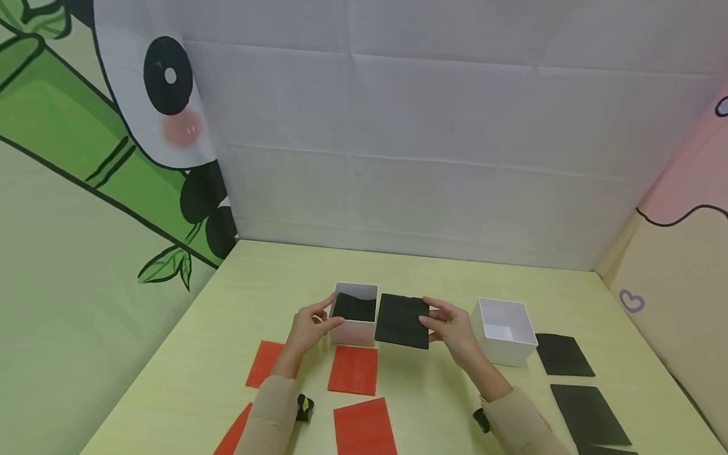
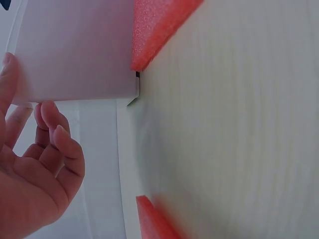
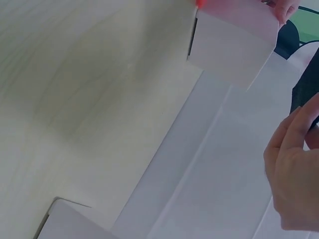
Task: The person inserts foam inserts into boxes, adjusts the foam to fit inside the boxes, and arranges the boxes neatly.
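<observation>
My left hand (image 1: pixel 311 323) holds the near-left corner of a white open-topped box (image 1: pixel 354 335), thumb at the front rim and index finger along the left side. A black sheet (image 1: pixel 354 308) lies inside that box, its far edge a little wavy. Just right of the box, my right hand (image 1: pixel 452 325) pinches another black sheet (image 1: pixel 400 321) by its right edge, thumb on top. This sheet is held up above the table, close beside the box's right wall. In the right wrist view only a dark strip of the held sheet (image 3: pixel 305 87) shows.
A second white box (image 1: pixel 509 347) stands open at the right, and several black sheets (image 1: pixel 565 355) lie beyond it. Red foam sheets (image 1: pixel 352 370) are spread over the near left and middle of the pale wooden table (image 1: pixel 432 404). A white cloth (image 1: pixel 426 158) hangs behind.
</observation>
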### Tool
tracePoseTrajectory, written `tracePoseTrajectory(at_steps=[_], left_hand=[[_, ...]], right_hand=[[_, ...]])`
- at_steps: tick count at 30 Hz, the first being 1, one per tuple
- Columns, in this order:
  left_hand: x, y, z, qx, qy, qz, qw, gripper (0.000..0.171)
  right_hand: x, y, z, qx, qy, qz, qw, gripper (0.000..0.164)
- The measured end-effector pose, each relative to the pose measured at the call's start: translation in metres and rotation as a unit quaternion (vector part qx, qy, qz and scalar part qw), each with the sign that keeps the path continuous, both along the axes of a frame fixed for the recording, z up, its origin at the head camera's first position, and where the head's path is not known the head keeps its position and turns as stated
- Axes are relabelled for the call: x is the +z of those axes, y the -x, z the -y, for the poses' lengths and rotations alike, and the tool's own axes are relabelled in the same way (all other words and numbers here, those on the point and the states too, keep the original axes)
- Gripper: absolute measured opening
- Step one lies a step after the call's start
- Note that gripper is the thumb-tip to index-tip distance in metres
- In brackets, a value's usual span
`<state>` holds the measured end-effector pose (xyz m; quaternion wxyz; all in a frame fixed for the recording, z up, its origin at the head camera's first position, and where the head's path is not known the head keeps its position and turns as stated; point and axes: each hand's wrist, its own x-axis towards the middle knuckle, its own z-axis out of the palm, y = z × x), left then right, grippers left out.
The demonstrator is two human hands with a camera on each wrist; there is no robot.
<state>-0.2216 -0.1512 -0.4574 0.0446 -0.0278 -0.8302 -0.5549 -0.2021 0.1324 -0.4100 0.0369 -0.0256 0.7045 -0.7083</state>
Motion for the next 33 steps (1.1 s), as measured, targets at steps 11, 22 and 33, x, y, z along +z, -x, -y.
tracePoseTrajectory(at_steps=[11,22,33], left_hand=[[0.000,-0.002,0.004,-0.005,0.000,0.007,1.0000,0.060],[0.016,-0.012,0.003,-0.022,-0.008,0.001,0.9997,0.058],[0.037,-0.026,-0.003,-0.020,-0.011,-0.002,0.9997,0.055]], right_hand=[[-0.001,0.018,0.030,-0.017,0.027,-0.014,0.999,0.044],[-0.001,0.036,0.059,-0.017,0.005,-0.032,0.999,0.043],[-0.006,0.047,0.082,-0.028,-0.037,-0.042,0.998,0.042]])
